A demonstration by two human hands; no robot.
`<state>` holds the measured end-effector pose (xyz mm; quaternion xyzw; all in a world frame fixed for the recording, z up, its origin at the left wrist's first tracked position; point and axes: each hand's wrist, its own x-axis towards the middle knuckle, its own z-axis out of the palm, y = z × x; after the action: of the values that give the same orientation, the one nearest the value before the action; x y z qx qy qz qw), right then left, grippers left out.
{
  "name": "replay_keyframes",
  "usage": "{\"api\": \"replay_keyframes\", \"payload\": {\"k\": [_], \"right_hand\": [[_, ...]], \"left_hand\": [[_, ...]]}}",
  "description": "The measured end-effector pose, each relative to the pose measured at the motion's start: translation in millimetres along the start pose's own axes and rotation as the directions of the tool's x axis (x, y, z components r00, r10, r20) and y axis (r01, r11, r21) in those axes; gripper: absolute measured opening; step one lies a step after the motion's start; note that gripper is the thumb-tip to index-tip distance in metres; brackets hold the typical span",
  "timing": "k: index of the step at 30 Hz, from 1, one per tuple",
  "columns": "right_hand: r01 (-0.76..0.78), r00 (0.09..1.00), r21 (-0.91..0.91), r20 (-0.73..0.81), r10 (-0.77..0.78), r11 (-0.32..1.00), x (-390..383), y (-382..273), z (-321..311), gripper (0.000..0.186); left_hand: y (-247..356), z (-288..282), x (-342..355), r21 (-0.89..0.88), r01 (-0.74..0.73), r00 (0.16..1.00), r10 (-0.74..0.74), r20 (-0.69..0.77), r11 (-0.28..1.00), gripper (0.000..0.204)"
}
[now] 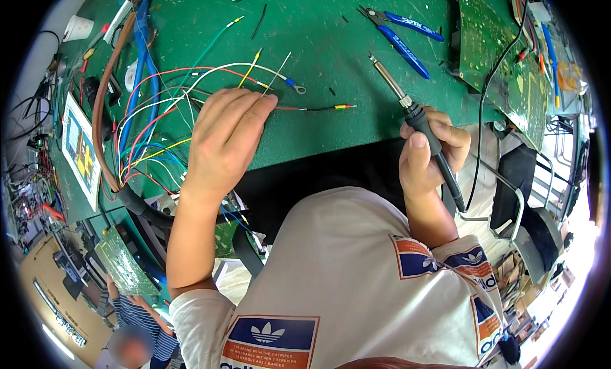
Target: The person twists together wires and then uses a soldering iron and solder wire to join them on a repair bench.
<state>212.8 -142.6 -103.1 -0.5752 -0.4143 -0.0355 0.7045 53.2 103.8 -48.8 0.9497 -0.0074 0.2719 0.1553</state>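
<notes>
My left hand [230, 136] is closed at the middle left, fingertips pinching a thin white wire [282, 66] that sticks up from them. Coloured wires run around and under it, among them a yellow wire [253, 63], a white lead with a blue-sleeved ring terminal [295, 85] and a red-and-black lead with a yellow sleeve [340, 106]. A thick cable bundle [133, 197] lies left of it. My right hand [433, 152] grips a soldering iron [417, 119], its tip pointing up and left over the green mat [318, 44].
Blue flush cutters [402, 41] lie beyond the iron. Circuit boards [477, 44] and a black cord stand at right; a screen or picture card [81, 149] and a white cup [78, 26] are at left. Chairs [519, 178] are at lower right. Another person [143, 324] works at lower left.
</notes>
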Motion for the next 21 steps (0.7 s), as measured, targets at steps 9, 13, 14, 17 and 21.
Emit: {"api": "replay_keyframes", "payload": {"k": [9, 13, 14, 17, 21], "right_hand": [[0.005, 1.000, -0.011, -0.007, -0.005, 1.000, -0.7, 1.5, -0.2, 0.033], [0.004, 1.000, 0.002, -0.013, -0.004, 1.000, -0.2, 1.6, 0.6, 0.033], [0.002, 1.000, 0.004, -0.015, -0.002, 1.000, -0.2, 1.6, 0.8, 0.033], [0.009, 1.000, 0.005, 0.000, -0.009, 1.000, 0.9, 1.6, 0.2, 0.032], [0.016, 1.000, -0.006, -0.005, -0.016, 1.000, 0.6, 2.6, 0.9, 0.033]], "left_hand": [[0.9, 3.8, 1.0, -0.030, 0.129, 0.988, -0.131, -0.085, 0.991, 0.027], [1.0, 2.3, 2.2, -0.063, 0.193, 0.972, -0.199, -0.124, 0.979, 0.024], [1.4, 2.3, 3.5, -0.070, 0.197, 0.969, -0.205, -0.138, 0.978, 0.023], [-0.3, 3.5, 4.2, -0.086, 0.203, 0.958, -0.216, -0.186, 0.975, 0.023], [4.3, 2.6, 6.1, -0.186, 0.296, 0.924, -0.330, -0.192, 0.937, 0.022]]}}
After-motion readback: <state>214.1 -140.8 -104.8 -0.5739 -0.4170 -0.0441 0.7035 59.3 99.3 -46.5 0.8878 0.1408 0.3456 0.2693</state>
